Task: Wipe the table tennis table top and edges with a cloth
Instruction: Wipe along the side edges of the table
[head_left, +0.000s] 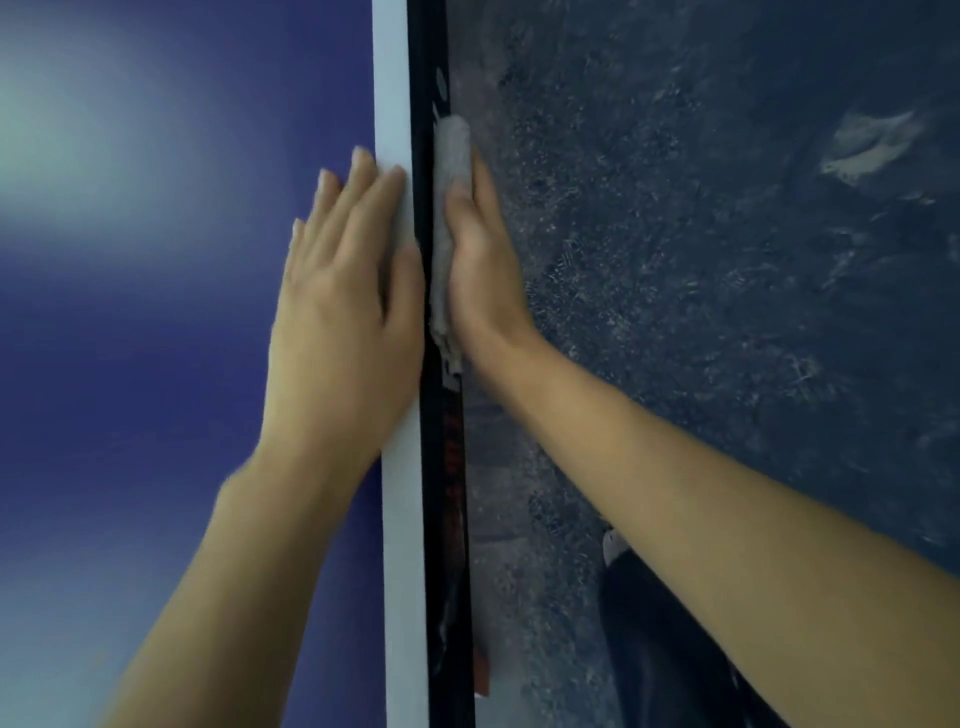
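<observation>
Along the black side edge (427, 260) of the table (156, 312), my right hand (480, 260) presses the grey cloth (447, 208) flat against it. My left hand (345, 291) lies open, palm down, on the white line (397, 78).

Single head view, steeply downward, close over table edge (426, 467), floor (727, 260) beside.

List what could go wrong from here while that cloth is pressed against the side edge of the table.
1. The cloth is pinned only by the flat right hand against the black side edge; it may slip and drop to the gritty floor.
2. The left hand rests on the blue top and white line, possibly leaving smudges.
</observation>
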